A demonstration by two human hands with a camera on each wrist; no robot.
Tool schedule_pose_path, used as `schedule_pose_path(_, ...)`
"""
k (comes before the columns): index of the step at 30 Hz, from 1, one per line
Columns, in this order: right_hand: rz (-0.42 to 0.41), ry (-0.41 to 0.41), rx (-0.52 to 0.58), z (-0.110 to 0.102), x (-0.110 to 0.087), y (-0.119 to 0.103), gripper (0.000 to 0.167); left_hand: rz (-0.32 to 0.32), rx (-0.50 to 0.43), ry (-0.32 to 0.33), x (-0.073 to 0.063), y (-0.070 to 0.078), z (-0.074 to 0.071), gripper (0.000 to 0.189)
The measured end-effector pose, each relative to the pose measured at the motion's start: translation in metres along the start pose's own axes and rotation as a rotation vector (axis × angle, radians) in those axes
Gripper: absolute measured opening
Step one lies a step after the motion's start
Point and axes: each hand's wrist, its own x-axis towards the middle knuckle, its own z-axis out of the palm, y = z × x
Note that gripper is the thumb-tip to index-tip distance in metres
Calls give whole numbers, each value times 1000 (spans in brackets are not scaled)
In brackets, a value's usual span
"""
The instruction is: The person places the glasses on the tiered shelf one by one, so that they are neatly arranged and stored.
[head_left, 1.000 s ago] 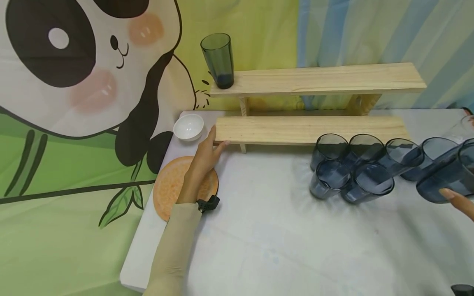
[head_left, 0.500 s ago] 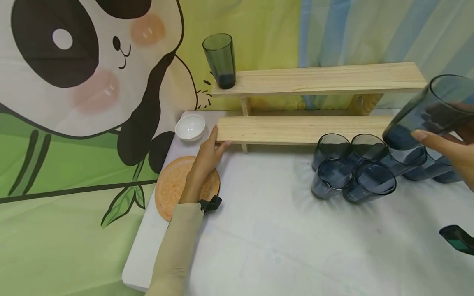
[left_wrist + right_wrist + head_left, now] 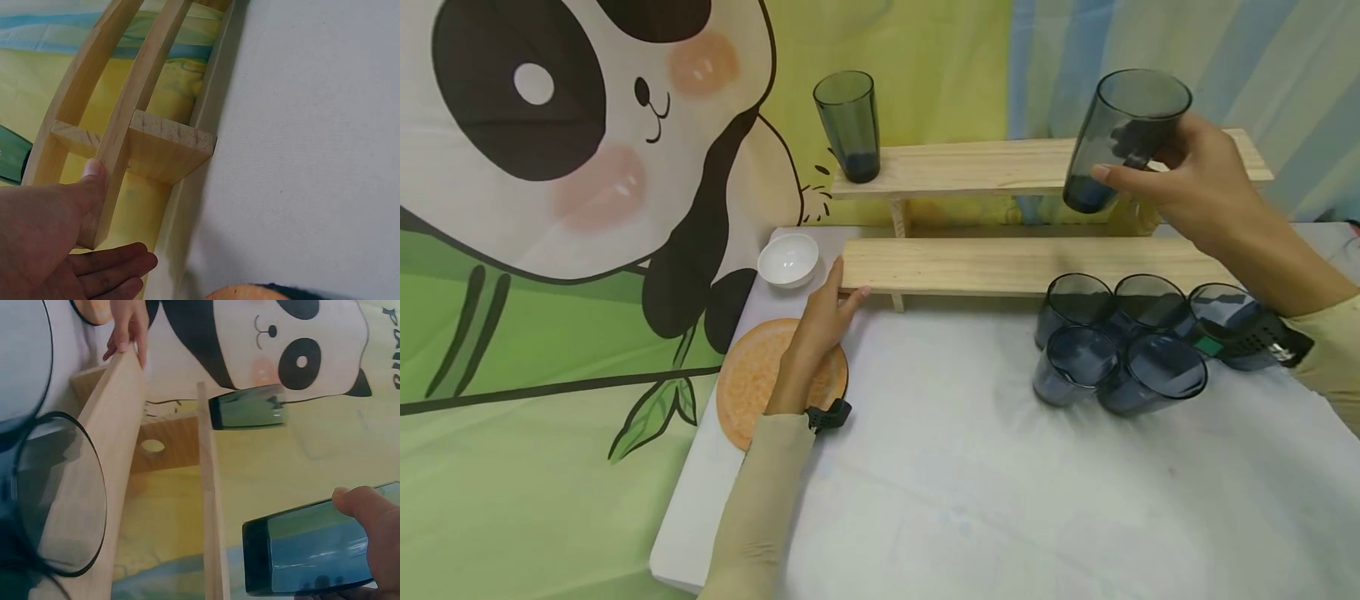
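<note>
My right hand grips a tall dark-tinted drinking glass slightly tilted, in front of the upper board of a two-tier wooden shelf; I cannot tell if it touches the board. In the right wrist view, the thumb lies along the side of this glass. My left hand holds the left end of the lower board. In the left wrist view, the thumb presses that board's edge and several fingers extend past its end. A similar glass stands at the upper board's left end.
Several dark-blue glasses cluster on the white table before the shelf's right half, partly under my right forearm. A white bowl and a round orange-brown board lie left, the latter partly under my left forearm. Printed cloth hangs behind.
My right hand has lifted the glass from the right side of the table, up and left to the upper board. The left hand stays on the shelf.
</note>
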Motion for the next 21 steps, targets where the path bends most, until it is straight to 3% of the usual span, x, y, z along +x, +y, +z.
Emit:
schedule_pose_path(4,-10,-20,49,16,24,-6,60,-12,-2,-1,0,1,1,90)
schedule_pose_path(10,-4,-50,-37,38,49,-19,68,-24,-3,-3,0,2,1,89)
schedule_pose_path(16,-50,-79,-36,59,68,-30,65,-18,3,3,1,1,2,90)
schedule_pose_path(21,-31,-81,-27,78,82,-41,56,-2,6,4,1,0,1,90)
